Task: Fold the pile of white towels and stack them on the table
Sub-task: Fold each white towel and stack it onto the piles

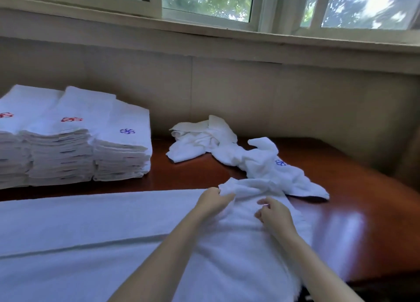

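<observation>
At the far left of the bench [354,213], three stacks of folded towels [68,147] stand side by side and touching. The top towels of the two on the left bear a red emblem and the top towel of the lower third stack a blue one. In front of them a large white cloth [75,224] lies spread flat over the near part of the bench, reaching from the left edge of the view to under the arms. Near the middle, the left hand [212,200] lies on a bunched white towel [245,188], with its fingers curled round a fold of that towel at its far end. This towel rests on the right part of the spread cloth, crumpled and not yet folded. Just beside it, the right hand [273,213] rests on the same towel with its fingers curled. Motion blur hides whether they pinch the fabric. Beyond the hands and to the right, the loose pile of crumpled towels [263,163] sprawls on the bare reddish-brown wood, one of them showing a blue emblem, its near end touching the towel under the hands. Behind the bench runs a beige wall [250,92], with a window [204,2] above it.
</observation>
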